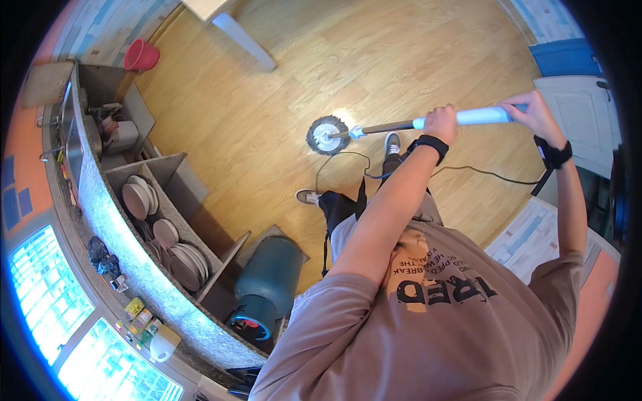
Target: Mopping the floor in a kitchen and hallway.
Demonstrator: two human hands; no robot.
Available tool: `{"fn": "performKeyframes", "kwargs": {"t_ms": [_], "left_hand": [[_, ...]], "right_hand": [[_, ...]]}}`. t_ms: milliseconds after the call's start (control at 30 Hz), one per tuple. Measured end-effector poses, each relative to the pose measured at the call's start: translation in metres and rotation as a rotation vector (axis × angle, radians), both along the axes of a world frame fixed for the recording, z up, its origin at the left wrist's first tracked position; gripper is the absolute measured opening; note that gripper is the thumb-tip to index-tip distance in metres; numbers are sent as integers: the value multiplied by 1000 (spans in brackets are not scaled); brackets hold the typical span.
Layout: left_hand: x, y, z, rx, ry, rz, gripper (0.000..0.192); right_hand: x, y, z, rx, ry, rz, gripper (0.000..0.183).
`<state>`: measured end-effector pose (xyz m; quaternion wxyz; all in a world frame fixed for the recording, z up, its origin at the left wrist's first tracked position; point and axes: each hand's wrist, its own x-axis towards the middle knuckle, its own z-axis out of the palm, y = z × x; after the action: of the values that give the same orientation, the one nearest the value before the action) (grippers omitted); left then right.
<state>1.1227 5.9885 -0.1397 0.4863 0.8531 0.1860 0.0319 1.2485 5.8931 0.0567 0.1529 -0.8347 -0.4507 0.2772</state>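
My left hand (441,124) is closed around the pole of a round-headed mop (390,127), beside its pale blue sleeve. Farther right, my right hand (531,116) grips the upper end of the same pole. The pole slopes down to the left to a round mop head (328,135), a white disc with a dark grey fringe, resting on the wood-look floor (241,115). The head lies in front of my two shoes (393,144). A dark cable (481,171) runs over the floor, passing behind my legs and close to the mop head.
A counter (115,220) with open cabinets stands at left, holding stacked plates (188,268). A gas cylinder (268,275) stands near my left side. A pink bucket (142,55) and a table leg (246,40) are farther ahead. A white door (577,115) is at right.
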Motion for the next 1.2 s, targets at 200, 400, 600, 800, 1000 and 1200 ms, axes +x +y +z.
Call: {"fn": "performKeyframes", "kwargs": {"t_ms": [200,400,600,800,1000,1200], "left_hand": [[-187,110,-59,69,183,149,17],[-458,199,-121,69,596,630,27],[-590,177,-132,168,959,909,29],[-530,189,-131,361,814,794,14],[-297,192,-81,268,297,591,21],[-72,161,-3,-30,-393,361,14]], "right_hand": [[-140,115,-90,57,188,279,18],[-386,251,-179,54,318,686,22],[-531,252,-229,120,106,1108,29],[-463,266,-198,83,173,1022,17],[-254,239,-111,-58,44,575,22],[-110,192,31,51,-239,331,14]]}}
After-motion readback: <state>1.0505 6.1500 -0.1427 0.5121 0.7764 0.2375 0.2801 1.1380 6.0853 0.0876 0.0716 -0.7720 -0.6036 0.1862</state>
